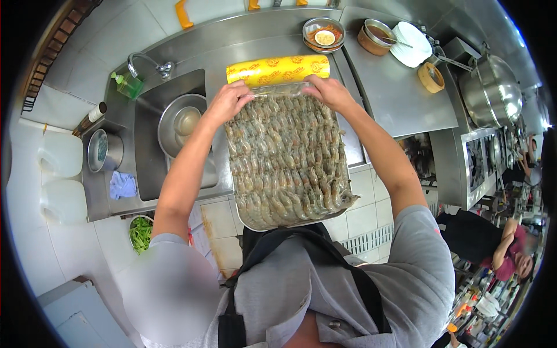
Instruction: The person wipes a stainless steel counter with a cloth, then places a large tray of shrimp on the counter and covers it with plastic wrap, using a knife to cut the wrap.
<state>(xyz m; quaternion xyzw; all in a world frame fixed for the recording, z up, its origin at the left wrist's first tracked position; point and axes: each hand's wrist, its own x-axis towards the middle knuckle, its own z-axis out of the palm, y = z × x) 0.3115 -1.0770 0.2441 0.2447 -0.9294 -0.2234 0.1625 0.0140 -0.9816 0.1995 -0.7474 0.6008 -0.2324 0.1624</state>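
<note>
A metal tray (238,219) packed with rows of raw shrimp (285,161) lies before me, its near edge at my apron. A yellow roll of plastic film (278,69) rests just beyond the tray's far edge. Clear film (280,90) stretches between my hands along that edge. My left hand (228,102) pinches the film at the far left corner, and my right hand (329,92) pinches it at the far right. How far the film covers the shrimp I cannot tell.
At the left, a sink (145,143) holds a metal bowl (164,126) under a faucet (163,69). Beyond the roll stand stacked bowls (311,26) of food. White plates (411,43) and a bamboo steamer (431,78) are at the right. A person (500,248) stands farther right.
</note>
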